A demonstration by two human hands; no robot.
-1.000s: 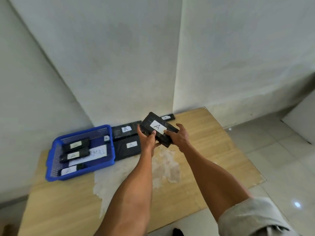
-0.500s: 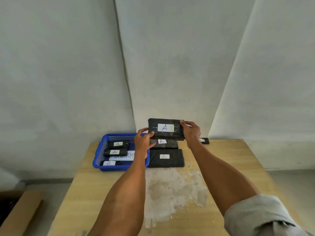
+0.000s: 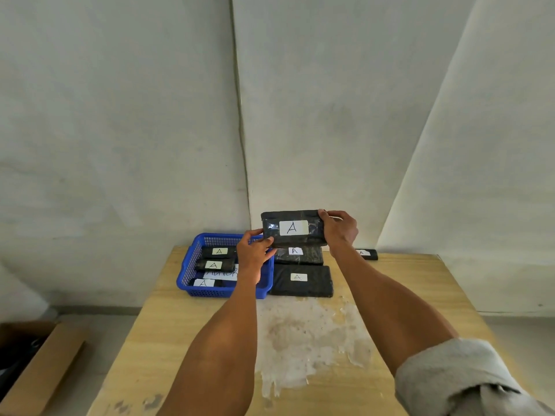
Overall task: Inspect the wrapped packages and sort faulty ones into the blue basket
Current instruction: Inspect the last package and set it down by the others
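Head view: the held package point(image 3: 292, 241), wrapped in black with a white label point(image 3: 293, 228) marked "A", is lifted clear of the surface point(image 3: 390, 295), above its far edge, with the label facing the camera.

Grip state: the left grip point(image 3: 253, 255) pinches the package's lower left corner, and the right grip point(image 3: 339, 232) curls round its right end. The package spans the gap between them, level and broadside on, and neither grip covers the label.

Step in hand, by judgement: inspection of this package. To do it well, turn the package slowly so that each face and each seam of the wrap comes into sight. Shift the fingers off the corners they hide, one grip at a time, so one hold always carries the load. No fault shows on the visible face; the back, the underside and the covered corners cannot be judged.

Surroundings: the blue basket point(image 3: 187, 265) sits at the far left corner, just below the left grip, and holds three labelled packages point(image 3: 213, 265). Two larger packages point(image 3: 300, 285) lie beside the basket's right wall, directly under the held one. A small package point(image 3: 367, 254) lies at the far edge, to the right of the right forearm.
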